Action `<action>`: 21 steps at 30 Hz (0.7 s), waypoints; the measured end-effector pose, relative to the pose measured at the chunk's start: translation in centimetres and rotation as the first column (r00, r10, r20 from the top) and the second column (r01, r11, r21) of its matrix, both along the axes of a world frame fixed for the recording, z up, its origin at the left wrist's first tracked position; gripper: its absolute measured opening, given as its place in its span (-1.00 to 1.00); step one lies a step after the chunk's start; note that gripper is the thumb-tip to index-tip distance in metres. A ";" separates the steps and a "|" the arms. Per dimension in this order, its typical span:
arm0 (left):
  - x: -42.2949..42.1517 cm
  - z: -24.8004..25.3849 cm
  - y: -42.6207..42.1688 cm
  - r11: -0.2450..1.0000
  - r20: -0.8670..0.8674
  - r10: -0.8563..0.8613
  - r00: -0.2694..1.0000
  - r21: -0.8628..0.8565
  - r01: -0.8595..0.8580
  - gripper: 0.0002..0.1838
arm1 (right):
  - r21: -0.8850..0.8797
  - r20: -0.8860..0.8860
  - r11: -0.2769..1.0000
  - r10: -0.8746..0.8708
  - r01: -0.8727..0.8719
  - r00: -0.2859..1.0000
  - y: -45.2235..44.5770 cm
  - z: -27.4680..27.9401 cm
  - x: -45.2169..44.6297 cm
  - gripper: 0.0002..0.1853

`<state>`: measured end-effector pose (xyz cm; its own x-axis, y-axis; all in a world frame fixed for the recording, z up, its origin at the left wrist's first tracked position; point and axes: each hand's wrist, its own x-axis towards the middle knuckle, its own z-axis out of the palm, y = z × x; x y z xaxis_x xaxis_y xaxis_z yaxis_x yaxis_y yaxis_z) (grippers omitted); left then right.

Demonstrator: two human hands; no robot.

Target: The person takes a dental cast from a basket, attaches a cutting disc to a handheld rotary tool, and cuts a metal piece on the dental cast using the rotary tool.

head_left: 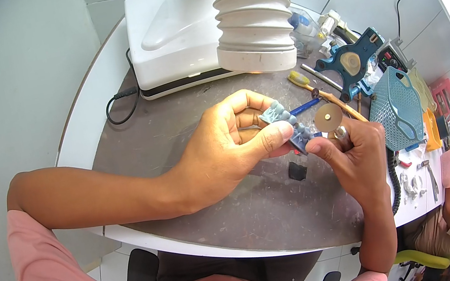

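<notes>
My left hand (222,144) is closed around a blue-grey dental model (275,112) with a row of tooth shapes, thumb on its near side. My right hand (359,150) grips a rotary handpiece (341,132), most of its body hidden in the fist. A round brown cutting disc (327,117) is at the handpiece's tip, just right of the model. The right thumb and fingertips meet the model's right end. Whether the disc touches the model I cannot tell. Beneath the hands lies a small dark piece (297,171) on the grey work surface (239,222).
A ribbed white hose (251,15) hangs over the bench beside a white box-shaped machine (174,41). To the right are a yellow-bristled brush (299,78), a blue articulator (351,61) and a blue-green basket (397,110). A coiled black cord (394,183) hangs near my right wrist. Another person (441,223) sits far right.
</notes>
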<state>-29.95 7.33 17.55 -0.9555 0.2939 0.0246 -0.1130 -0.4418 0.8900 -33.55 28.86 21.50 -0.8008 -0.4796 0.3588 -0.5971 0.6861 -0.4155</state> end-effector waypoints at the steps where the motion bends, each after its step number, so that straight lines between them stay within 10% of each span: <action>1: 0.0 0.0 0.0 1.000 -0.003 -0.002 1.000 0.007 0.002 -0.64 | -0.002 -0.002 1.000 0.003 -0.003 1.000 0.0 0.0 0.0 -0.44; 21: -0.3 -0.8 0.0 1.000 -0.084 -0.016 0.996 0.010 0.017 -0.64 | 0.058 -0.053 0.998 0.041 -0.038 0.998 -0.1 -0.4 0.0 -0.47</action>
<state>-30.27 7.30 16.78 -0.9450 0.3087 0.1080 -0.0450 -0.4498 0.8920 -33.51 28.77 21.11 -0.7608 -0.5315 0.3725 -0.6450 0.6830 -0.3428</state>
